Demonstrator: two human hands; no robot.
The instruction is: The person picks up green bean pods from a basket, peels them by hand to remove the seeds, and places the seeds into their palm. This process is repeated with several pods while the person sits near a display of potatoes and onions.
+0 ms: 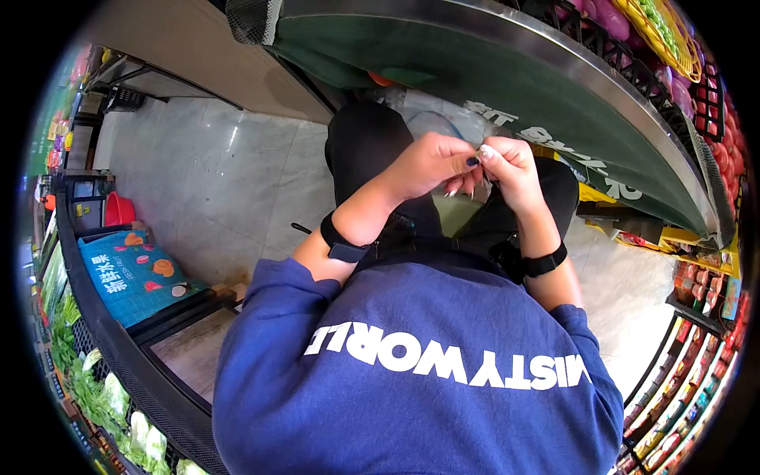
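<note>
A: State of your fingers?
B: Your left hand point(431, 166) and right hand point(513, 170) meet, fingertips pinched narrow. Anything between them is too small and hidden to identify.
A: Surroundings?
B: Clear, thin plastic film point(463, 123) lies just beyond your fingers; contact cannot be told. Below them, a pale green object point(457, 215) shows between your black trouser legs point(360, 150).
A: Risks?
B: Judgement: if one pinch loosens, any small piece could drop; your pointed nails point(473, 161) could tear the film.
</note>
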